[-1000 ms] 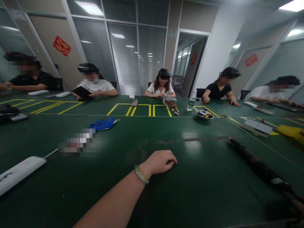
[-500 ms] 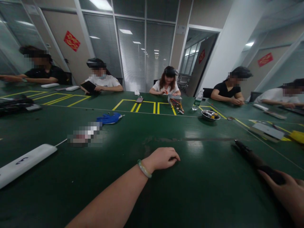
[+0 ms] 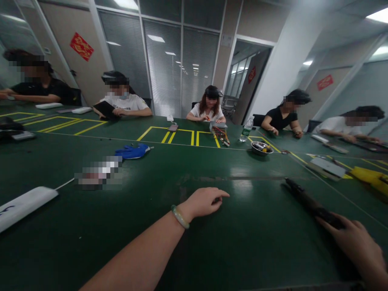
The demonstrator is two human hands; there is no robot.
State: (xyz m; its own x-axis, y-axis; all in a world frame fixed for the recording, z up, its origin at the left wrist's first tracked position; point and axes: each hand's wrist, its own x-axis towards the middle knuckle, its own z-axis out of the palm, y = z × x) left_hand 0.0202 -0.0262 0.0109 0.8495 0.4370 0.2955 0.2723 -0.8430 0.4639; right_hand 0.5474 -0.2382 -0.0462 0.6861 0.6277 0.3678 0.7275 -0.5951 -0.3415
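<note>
- Right hand [image 3: 353, 244] is wrapped over the back end of a black tool [image 3: 309, 205], out to the right of the left hand. Most of the fingers are hidden under there, so can't say how firm the hold is.
- Tool's tip points away from the right hand, up and toward the middle of the desk [image 3: 257, 246]. Can't tell if it's resting or slightly lifted.
- Left hand [image 3: 207, 200] has nothing in it that I can see: index finger out, the rest loosely curled, bracelet [image 3: 180, 217] on the wrist.
- My worry: with the grip so far back, the front could dip and knock the desk, or the thing could roll if the fingers are loose.
- Swinging it left at desk height might poke the left hand, since nothing stands between them.
- Pushed too far forward, it could bump the grey plate [image 3: 329, 166] beyond the right hand. The bowl [image 3: 262, 148], past both hands, looks safer.
- Blue glove [image 3: 133, 151] lies beyond the left hand, off to its left, well away from the tool.
</note>
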